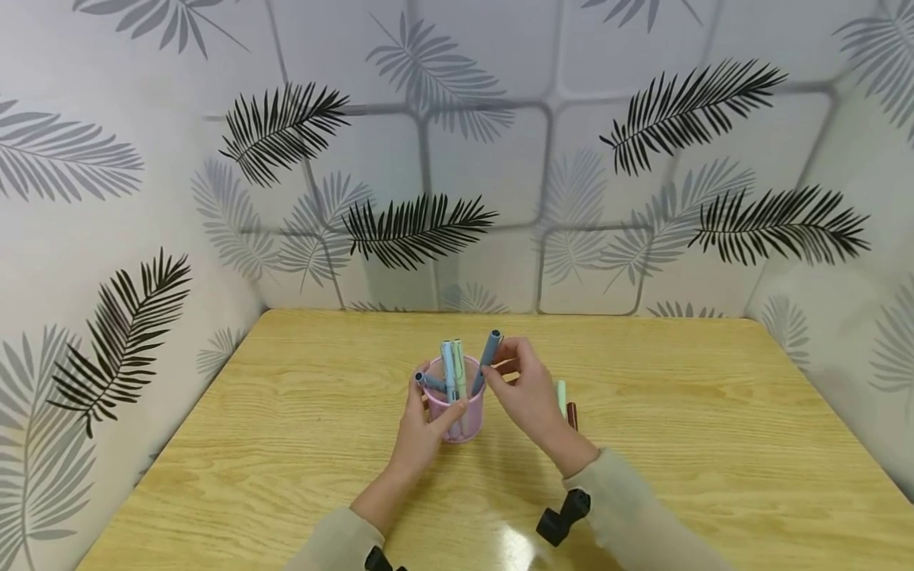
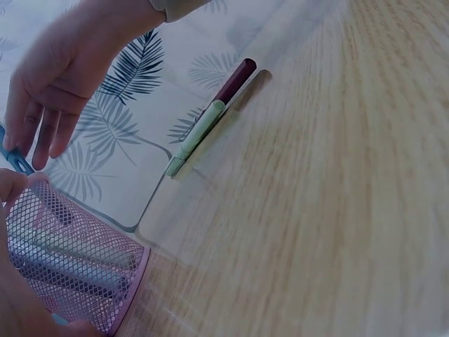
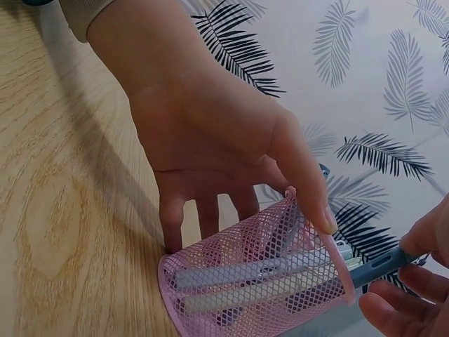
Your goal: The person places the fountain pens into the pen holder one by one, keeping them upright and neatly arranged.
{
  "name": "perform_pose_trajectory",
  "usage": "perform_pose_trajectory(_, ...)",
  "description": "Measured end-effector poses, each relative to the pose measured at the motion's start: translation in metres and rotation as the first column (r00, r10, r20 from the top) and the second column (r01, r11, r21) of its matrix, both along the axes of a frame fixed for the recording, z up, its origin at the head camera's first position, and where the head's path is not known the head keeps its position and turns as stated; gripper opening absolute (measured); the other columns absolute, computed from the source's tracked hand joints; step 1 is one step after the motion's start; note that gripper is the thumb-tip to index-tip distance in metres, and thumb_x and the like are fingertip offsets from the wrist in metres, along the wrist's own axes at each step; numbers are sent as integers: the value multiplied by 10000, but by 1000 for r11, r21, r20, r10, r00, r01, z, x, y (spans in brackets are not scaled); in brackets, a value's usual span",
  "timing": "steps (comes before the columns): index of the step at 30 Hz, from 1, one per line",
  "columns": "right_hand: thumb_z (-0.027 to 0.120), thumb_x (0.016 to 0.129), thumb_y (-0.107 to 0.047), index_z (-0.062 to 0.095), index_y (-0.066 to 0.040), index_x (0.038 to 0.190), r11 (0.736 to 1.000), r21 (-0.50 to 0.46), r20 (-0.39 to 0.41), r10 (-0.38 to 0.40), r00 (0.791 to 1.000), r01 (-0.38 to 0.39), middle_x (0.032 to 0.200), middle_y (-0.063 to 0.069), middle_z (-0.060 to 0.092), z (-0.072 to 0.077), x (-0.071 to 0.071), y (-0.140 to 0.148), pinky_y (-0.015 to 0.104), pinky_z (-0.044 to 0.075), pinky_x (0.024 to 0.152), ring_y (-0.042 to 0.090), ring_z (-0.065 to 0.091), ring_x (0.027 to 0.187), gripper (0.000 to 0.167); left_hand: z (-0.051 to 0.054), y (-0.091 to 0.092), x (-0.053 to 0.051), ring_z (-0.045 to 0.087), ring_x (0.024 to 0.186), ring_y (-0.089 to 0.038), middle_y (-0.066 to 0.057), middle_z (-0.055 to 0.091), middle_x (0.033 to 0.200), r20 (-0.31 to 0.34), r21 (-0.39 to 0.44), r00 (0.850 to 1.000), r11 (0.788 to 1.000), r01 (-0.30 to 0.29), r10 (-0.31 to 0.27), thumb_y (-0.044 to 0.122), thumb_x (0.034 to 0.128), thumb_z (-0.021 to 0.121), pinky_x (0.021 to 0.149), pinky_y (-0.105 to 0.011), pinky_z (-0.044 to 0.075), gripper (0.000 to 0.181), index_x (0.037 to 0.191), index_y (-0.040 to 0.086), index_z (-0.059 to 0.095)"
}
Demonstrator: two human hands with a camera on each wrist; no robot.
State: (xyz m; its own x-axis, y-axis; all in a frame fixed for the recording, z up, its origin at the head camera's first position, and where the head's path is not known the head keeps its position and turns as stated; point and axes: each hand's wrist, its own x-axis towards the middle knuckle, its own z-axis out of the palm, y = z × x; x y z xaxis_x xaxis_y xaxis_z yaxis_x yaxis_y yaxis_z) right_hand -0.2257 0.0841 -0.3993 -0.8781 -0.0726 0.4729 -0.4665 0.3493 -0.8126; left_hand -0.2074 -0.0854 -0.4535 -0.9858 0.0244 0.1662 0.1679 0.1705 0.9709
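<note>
A pink mesh pen holder [image 1: 473,419] stands on the table, with my left hand [image 1: 420,432] around its left side and the thumb over the rim. My right hand [image 1: 527,396] pinches a blue-grey pen [image 1: 489,351] near its upper end. The pen's lower part is inside the holder, as the right wrist view shows through the mesh [image 3: 273,263]. A light blue pen [image 1: 448,361] and a pale green pen [image 1: 459,369] stand in the holder. Another blue-grey pen [image 1: 432,382] leans out toward the left.
Right of the holder, partly behind my right hand, a light green pen [image 1: 561,396] and a dark red pen [image 1: 572,415] lie on the wooden table [image 1: 300,412]. A leaf-patterned wall covering [image 1: 485,190] rises behind the table's back edge and at both sides.
</note>
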Motion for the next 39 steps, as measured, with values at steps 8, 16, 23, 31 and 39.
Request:
perform_pose_trajectory(8, 655, 855, -59, 523, -59, 1053, 1000, 23, 25, -6, 1000, 5, 953, 71, 608, -8, -2, -1, 327, 498, 664, 208, 597, 796, 238, 25, 3, 15, 437, 1174, -410, -220, 386, 1365, 13, 11, 1000, 1000, 16, -16, 219, 877, 646, 888, -488, 430, 728, 1450, 143, 203)
perform_pose_trajectory(16, 635, 880, -85, 534, -61, 1033, 998, 54, 65, 8, 998, -12, 940, 70, 603, -14, -5, -1, 304, 494, 632, 203, 577, 763, 186, -1, 2, -1, 445, 1175, -346, -122, 369, 1392, -2, 4, 1000, 1000, -2, 2, 331, 859, 661, 880, -471, 437, 745, 1447, 248, 210)
perform_pose_trajectory(23, 629, 886, -102, 543, -49, 1042, 997, 82, 93, -11, 996, 3, 936, 70, 597, -19, -4, 0, 293, 482, 583, 205, 565, 737, 186, 4, 3, 3, 444, 1175, -370, -139, 368, 1400, -3, 0, 1000, 1000, -11, 11, 329, 858, 664, 893, -491, 427, 759, 1453, 228, 204)
perform_pose_trajectory(31, 627, 883, -88, 554, -39, 1050, 996, 89, 90, -6, 996, -2, 927, 68, 594, -20, -3, 2, 287, 480, 572, 201, 561, 730, 188, 30, 5, 17, 435, 1167, -389, -197, 354, 1385, -7, -10, 1000, 1000, 10, -11, 222, 881, 643, 894, -493, 427, 728, 1451, 146, 198)
perform_pose_trajectory(39, 619, 893, -107, 557, -43, 1074, 996, 88, 120, 3, 993, -14, 933, 68, 596, -20, 0, 4, 292, 479, 569, 215, 567, 738, 202, 30, 5, 18, 434, 1168, -372, -194, 352, 1385, 3, -16, 1000, 1000, 15, -14, 239, 881, 642, 892, -489, 430, 730, 1451, 157, 194)
